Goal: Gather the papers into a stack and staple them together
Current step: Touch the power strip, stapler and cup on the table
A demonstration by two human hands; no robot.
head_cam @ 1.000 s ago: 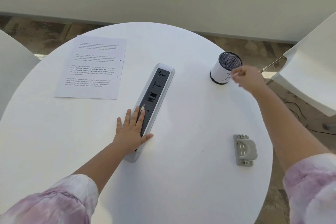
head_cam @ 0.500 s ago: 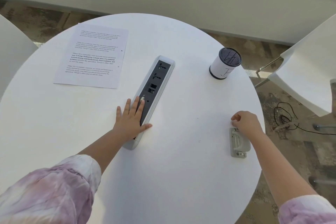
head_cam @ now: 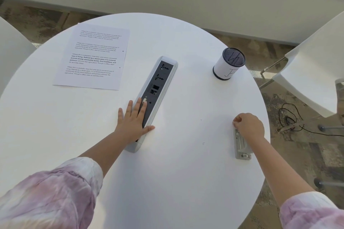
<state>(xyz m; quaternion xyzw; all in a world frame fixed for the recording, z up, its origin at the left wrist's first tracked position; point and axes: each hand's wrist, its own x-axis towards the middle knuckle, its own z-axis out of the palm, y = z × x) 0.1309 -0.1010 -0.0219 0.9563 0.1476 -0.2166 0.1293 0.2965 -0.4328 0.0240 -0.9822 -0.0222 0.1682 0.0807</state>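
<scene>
Printed white paper (head_cam: 93, 55) lies flat at the far left of the round white table (head_cam: 186, 182); I cannot tell whether it is one sheet or a stack. A grey stapler (head_cam: 242, 147) rests near the table's right edge. My right hand (head_cam: 248, 126) is curled over its far end, with the fingers closed on it. My left hand (head_cam: 133, 121) lies flat and spread on the table, its fingers resting on the near part of the built-in power strip (head_cam: 158, 82).
A white pen cup with a dark mesh rim (head_cam: 226, 69) stands at the far right of the table. A white chair (head_cam: 316, 61) stands to the right, with a black cable (head_cam: 290, 117) on the floor beneath it. Another white surface (head_cam: 11, 48) sits at the far left.
My right hand came back from the pen cup to the stapler and closed over its far end. My left hand stayed on the power strip.
</scene>
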